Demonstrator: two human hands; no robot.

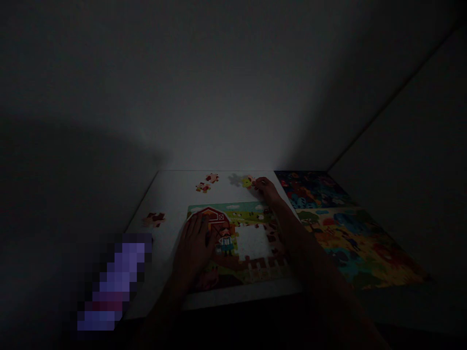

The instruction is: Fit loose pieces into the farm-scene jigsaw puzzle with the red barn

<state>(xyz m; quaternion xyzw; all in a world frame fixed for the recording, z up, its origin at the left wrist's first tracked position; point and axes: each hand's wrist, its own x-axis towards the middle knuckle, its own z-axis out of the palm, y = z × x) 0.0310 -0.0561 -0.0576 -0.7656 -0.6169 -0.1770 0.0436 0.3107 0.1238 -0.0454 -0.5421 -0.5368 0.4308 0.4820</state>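
A farm jigsaw puzzle [233, 243] lies assembled on a white table [171, 194], showing a red barn and a farmer, with a bare white gap [251, 243] right of centre. My left hand [193, 248] rests flat on the puzzle over the barn, holding nothing. At the table's far edge, my right hand [268, 189] pinches a small yellow-green jigsaw piece [248, 182] at its fingertips. Two loose pieces [211, 178] [203, 187] lie at the far side, and another [155, 219] lies to the left of the puzzle.
A printed colourful animal picture board [350, 243] and a dark one [310, 189] lie to the right of the white table. Walls rise behind and to the right. A blurred purple pixelated patch [113, 282] covers the lower left. The light is dim.
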